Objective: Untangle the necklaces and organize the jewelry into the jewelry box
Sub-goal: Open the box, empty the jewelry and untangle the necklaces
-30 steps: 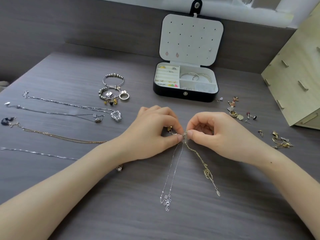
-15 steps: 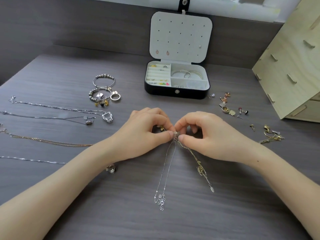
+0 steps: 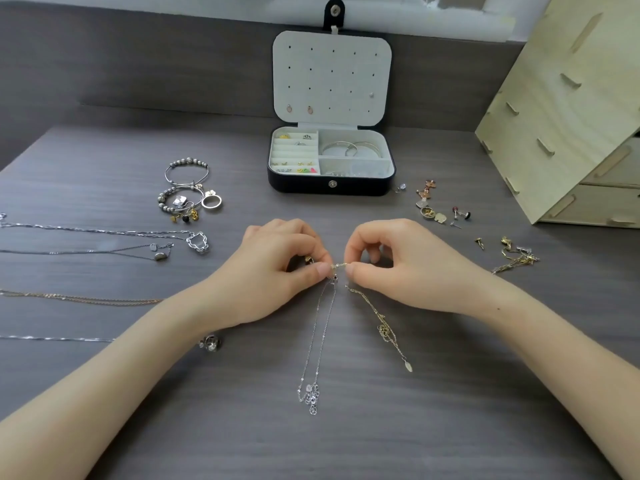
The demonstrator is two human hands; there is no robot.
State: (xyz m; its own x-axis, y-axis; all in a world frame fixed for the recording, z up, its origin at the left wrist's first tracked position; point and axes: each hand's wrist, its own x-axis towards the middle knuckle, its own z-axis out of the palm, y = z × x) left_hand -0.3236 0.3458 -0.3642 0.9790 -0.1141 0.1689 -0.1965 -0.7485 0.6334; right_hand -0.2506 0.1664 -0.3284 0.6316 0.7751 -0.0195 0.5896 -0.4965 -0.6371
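Note:
My left hand (image 3: pixel 277 268) and my right hand (image 3: pixel 398 265) meet at the middle of the table, both pinching a small knot where two chains join. A silver necklace (image 3: pixel 320 344) trails from the knot toward me and ends in a cluster of small charms. A gold necklace (image 3: pixel 382 327) runs off down and to the right. The black jewelry box (image 3: pixel 330 187) stands open behind my hands, with rings and studs in its left slots, bangles at the back right and three earrings pinned in its lid.
Several laid-out necklaces (image 3: pixel 104 233) lie at the left, beaded bracelets and rings (image 3: pixel 188 195) behind them. Loose earrings (image 3: pixel 440 209) and a gold chain heap (image 3: pixel 516 259) lie at the right. A ring (image 3: pixel 210 342) sits beside my left forearm. A wooden drawer unit (image 3: pixel 568 109) stands far right.
My fingertips have drawn slightly apart, and a short stretch of the gold chain now shows between them. The camera has shifted, so everything sits a little lower and further left in the view.

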